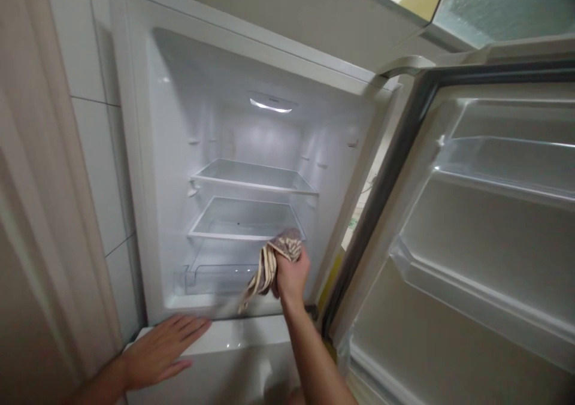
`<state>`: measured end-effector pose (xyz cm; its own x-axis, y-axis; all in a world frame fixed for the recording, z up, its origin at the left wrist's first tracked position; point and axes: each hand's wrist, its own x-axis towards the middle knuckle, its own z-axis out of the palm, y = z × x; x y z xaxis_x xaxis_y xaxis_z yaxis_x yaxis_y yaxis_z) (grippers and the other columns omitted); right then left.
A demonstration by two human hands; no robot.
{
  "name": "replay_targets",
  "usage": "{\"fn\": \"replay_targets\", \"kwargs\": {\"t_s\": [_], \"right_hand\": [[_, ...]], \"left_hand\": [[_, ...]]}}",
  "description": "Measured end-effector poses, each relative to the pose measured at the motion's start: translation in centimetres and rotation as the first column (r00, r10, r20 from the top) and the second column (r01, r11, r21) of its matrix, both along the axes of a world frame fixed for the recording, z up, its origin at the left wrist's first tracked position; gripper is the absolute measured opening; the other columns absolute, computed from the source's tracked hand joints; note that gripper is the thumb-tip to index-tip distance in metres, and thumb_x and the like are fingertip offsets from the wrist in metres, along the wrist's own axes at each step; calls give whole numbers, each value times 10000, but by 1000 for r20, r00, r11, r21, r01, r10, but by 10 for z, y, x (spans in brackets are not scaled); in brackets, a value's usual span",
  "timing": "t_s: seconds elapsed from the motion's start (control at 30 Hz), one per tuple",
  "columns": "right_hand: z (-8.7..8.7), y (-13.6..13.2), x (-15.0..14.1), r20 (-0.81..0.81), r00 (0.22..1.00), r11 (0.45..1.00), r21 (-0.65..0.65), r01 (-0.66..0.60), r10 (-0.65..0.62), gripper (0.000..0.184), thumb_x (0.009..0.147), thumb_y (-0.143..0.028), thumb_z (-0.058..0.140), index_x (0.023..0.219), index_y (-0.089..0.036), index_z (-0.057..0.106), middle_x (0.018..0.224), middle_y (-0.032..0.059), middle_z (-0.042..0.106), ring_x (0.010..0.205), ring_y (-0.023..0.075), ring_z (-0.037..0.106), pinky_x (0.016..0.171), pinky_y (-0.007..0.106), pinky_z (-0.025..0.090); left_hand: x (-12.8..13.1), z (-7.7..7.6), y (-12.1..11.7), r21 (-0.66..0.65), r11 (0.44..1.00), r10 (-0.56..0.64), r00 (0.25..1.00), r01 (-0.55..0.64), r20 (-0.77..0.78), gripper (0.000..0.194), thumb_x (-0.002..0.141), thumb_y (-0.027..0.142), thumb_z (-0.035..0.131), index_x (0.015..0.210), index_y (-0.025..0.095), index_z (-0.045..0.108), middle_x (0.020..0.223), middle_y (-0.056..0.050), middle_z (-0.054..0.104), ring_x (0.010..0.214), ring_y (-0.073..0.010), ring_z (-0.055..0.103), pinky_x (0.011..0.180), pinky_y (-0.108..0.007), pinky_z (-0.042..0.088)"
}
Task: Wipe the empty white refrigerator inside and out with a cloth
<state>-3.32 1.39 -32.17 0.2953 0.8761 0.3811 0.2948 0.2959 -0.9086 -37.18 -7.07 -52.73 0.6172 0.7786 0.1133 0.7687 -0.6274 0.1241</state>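
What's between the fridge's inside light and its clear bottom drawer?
In the head view, an upper shelf and a lower shelf, its front edge partly behind the cloth.

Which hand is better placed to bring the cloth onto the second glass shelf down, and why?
Probably the right hand: it grips the patterned cloth near the second glass shelf. The left hand holds no cloth and is farther off, down at the white lower door.
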Motion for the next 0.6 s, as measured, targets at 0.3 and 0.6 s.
{"fn": "replay_targets", "kwargs": {"t_s": [0.3,0.6], "right_hand": [[53,146,-40,865,411,945,-325,23,287,760,982,-792,572,1651,-438,499,1751,119,389,1590,418,369,1232,686,323],[46,257,-119,902,357,963,-268,23,243,795,984,-831,491,1650,-396,512,1685,189,434,1511,499,411,1179,715,326]], "left_hand": [[23,18,-2,-196,978,60,996,-73,-73,1123,822,340,906,1757,358,285,1756,-109,468,1579,-380,486,1339,-542,370],[27,1,8,-198,980,11,999,-17,-31,1165,818,288,899,1769,327,227,1677,-139,553,1497,-379,552,1274,-546,471]]}}
